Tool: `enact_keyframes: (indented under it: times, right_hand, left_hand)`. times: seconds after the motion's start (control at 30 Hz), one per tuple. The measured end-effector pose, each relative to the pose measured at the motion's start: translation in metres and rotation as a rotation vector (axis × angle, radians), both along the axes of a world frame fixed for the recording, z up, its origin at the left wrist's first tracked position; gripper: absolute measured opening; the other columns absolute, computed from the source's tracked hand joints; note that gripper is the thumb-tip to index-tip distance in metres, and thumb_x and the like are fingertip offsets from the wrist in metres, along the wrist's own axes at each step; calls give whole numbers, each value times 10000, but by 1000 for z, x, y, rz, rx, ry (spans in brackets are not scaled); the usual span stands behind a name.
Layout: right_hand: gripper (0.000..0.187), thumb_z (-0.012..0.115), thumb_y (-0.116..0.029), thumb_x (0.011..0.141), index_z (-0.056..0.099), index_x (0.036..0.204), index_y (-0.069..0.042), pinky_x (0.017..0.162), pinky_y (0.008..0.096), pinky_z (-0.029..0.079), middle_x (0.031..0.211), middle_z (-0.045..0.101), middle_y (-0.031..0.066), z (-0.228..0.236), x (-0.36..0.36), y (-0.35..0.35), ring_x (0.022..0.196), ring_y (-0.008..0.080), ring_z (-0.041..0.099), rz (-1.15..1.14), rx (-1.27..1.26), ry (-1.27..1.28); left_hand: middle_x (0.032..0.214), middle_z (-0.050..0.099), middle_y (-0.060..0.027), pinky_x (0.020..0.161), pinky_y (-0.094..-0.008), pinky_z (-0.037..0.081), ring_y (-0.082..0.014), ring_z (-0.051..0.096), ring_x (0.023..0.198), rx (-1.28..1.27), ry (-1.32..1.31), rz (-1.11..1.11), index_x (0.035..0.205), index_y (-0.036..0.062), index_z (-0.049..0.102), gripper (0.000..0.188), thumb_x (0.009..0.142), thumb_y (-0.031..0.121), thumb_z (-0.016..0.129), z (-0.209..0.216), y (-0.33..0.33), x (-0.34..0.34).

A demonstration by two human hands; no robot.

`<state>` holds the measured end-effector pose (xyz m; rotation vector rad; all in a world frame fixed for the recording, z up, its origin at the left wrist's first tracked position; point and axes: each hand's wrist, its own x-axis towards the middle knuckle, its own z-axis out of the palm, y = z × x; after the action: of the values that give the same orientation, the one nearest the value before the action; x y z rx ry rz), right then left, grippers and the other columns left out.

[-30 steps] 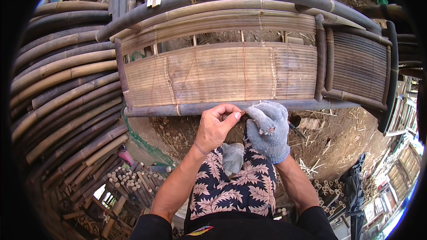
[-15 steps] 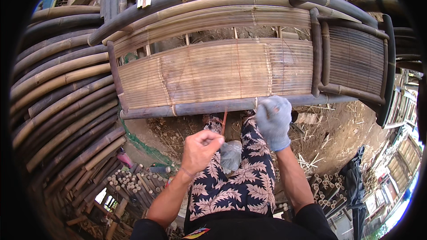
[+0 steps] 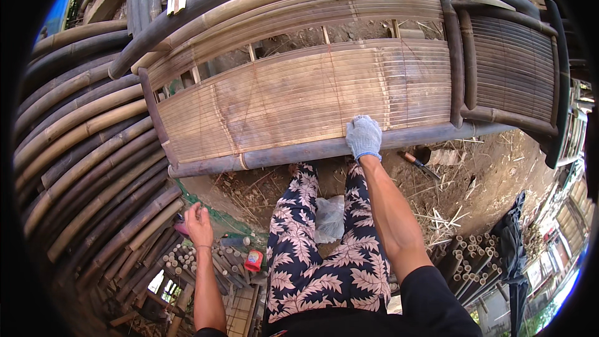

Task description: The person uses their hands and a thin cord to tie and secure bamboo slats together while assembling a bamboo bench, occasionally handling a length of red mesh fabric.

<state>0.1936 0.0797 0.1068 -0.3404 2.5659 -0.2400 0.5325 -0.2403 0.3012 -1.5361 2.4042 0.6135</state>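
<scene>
A long bamboo bench [image 3: 281,100] with a slatted seat lies across the view in front of me. My right hand [image 3: 363,136], in a grey knit glove, is closed at the front edge of the seat, just above the dark bamboo front pole [image 3: 287,151]. What its fingers hold, if anything, is hidden. My bare left hand [image 3: 198,228] is held out low to the left, away from the bench. Its fingers are loosely bent and apart, with nothing visible in them. Thin reddish strands run across the slats.
Bamboo poles [image 3: 93,118] are stacked at the left. Cut bamboo pieces [image 3: 468,262] stand at lower right. A knife-like tool with a wooden handle [image 3: 410,158] lies on the dirt right of my gloved hand. A clear plastic bag [image 3: 329,218] sits between my legs, a red container [image 3: 253,261] lower left.
My left hand has swung left and down, away from my lap; the orange strip beside it no longer shows. My gloved right hand has moved left and up onto the seat's front edge.
</scene>
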Motion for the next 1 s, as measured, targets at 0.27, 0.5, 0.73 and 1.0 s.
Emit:
enact_keyframes:
  times: [0.27, 0.5, 0.73, 1.0]
  right_hand:
    - [110, 574, -134, 919, 602, 891, -31, 664, 421, 523, 854, 641, 172, 212, 75, 8, 776, 349, 648, -29, -802, -334]
    - [265, 572, -267, 948, 688, 998, -34, 826, 349, 527, 938, 695, 142, 314, 113, 137, 898, 274, 671, -84, -493, -858]
    - [309, 615, -247, 895, 632, 752, 27, 648, 325, 447, 686, 590, 50, 341, 45, 370, 717, 139, 561, -420, -77, -560]
    - [270, 571, -273, 909, 644, 860, -18, 444, 320, 501, 727, 564, 67, 325, -64, 456, 589, 160, 559, -802, -132, -221]
  left_hand:
    - [1290, 616, -169, 1016, -347, 450, -241, 585, 1199, 1298, 323, 321, 1348, -27, 516, 550, 1014, 410, 527, 16, 138, -163]
    - [644, 400, 65, 463, -209, 338, -32, 339, 495, 1192, 788, 1016, 949, 76, 585, 277, 1037, 325, 499, 63, 110, -253]
    - [572, 335, 69, 364, -210, 248, -39, 289, 424, 705, 908, 963, 1008, 80, 606, 243, 1016, 314, 542, 80, -68, -171]
    - [571, 295, 96, 371, -193, 196, -10, 266, 452, 446, 573, 520, 990, 61, 633, 258, 1014, 302, 545, 146, -51, -162]
